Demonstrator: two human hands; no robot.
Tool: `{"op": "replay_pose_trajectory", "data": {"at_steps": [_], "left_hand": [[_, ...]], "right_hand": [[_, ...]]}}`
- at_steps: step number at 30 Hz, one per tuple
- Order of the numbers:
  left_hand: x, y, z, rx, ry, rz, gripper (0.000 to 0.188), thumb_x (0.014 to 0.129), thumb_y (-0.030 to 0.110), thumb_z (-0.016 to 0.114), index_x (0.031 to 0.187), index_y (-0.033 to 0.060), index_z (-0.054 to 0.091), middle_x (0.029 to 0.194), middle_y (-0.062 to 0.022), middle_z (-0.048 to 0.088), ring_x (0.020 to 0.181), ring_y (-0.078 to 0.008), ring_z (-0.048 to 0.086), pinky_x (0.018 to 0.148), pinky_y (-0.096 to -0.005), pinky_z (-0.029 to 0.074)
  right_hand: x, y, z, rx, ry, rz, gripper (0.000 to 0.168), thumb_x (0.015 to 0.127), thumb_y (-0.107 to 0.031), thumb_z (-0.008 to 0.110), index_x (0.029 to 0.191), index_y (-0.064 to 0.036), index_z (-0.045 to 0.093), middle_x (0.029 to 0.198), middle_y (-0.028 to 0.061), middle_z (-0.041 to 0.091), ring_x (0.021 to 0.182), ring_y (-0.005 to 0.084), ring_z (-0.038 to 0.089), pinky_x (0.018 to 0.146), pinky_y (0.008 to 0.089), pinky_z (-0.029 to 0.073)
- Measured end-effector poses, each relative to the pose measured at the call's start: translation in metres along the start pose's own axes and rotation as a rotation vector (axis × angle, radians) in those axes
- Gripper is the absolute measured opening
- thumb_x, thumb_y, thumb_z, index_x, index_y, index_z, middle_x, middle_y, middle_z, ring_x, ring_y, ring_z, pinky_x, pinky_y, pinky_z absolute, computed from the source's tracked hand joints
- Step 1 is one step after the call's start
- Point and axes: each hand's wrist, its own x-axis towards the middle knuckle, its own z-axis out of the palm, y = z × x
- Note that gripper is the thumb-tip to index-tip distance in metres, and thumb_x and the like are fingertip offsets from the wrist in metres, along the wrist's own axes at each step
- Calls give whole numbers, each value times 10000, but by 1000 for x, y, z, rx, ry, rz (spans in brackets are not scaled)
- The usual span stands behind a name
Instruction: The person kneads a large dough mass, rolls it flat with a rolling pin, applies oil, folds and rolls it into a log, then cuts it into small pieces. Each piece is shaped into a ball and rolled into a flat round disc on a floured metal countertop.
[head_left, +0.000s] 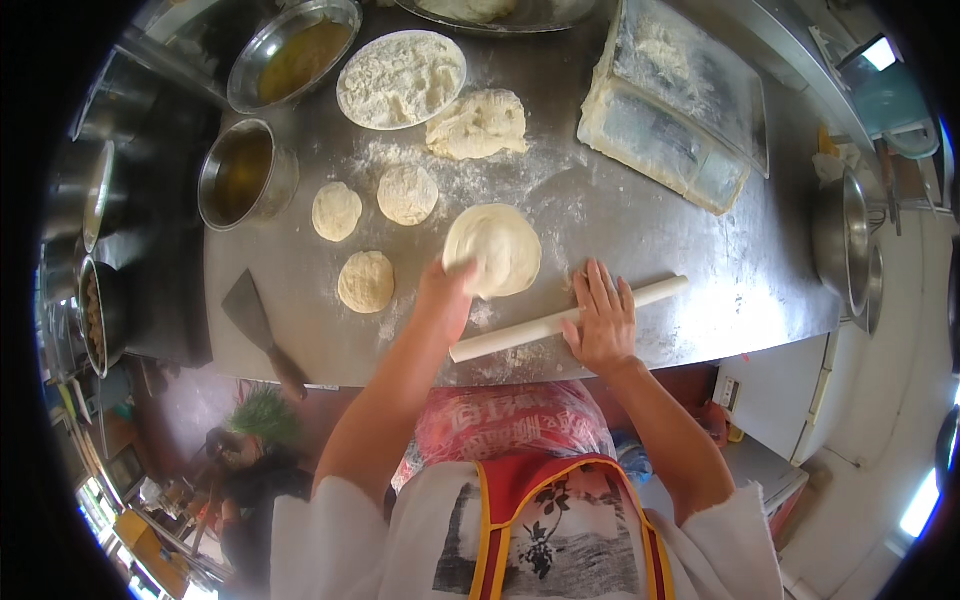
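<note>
A flattened round of dough (499, 251) has its near left edge in my left hand (448, 296), with the thumb on top and the fingers partly hidden. My right hand (604, 322) lies palm down across a wooden rolling pin (517, 339), fingers stretched out past it onto the steel table (720, 255). The pin slants near the table's front edge. To the left of the round sit three dough balls, a small one (337, 211), a floury one (407, 195) and a nearer one (366, 282). Beyond it rests a rough dough lump (480, 126).
A bowl of flour (401, 79) touches the lump. Oil-like liquid fills a basin (236, 84) and a pot (287, 180). A scraper (255, 311) overhangs the front edge. Back right stands a floury clear box (667, 139); metal bowls (832, 232) line the right. Another person (262, 495) is lower left.
</note>
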Motion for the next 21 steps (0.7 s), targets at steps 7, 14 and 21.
{"op": "replay_pose_trajectory", "data": {"at_steps": [7, 14, 21], "left_hand": [[10, 19, 53, 1099, -53, 226, 302, 831, 211, 693, 1013, -28, 666, 855, -222, 677, 844, -249, 689, 760, -408, 520], [-55, 36, 25, 967, -48, -91, 280, 854, 103, 645, 1095, -36, 610, 945, -112, 656, 803, -166, 608, 661, -337, 499], [31, 68, 77, 1005, -319, 388, 432, 902, 123, 611, 1318, 39, 524, 1215, -135, 633, 1035, -251, 626, 920, -364, 500]], "right_hand": [[57, 0, 10, 122, 165, 117, 578, 970, -440, 384, 1372, -33, 473, 1458, 211, 399, 1358, 360, 377, 1117, 511, 268], [16, -1, -5, 66, 169, 30, 543, 898, -350, 480, 1351, -51, 498, 1443, 214, 410, 1343, 336, 395, 1100, 504, 288], [-18, -4, 8, 154, 173, 27, 506, 861, -276, 492, 1318, -60, 527, 1438, 193, 423, 1333, 343, 397, 1111, 522, 249]]}}
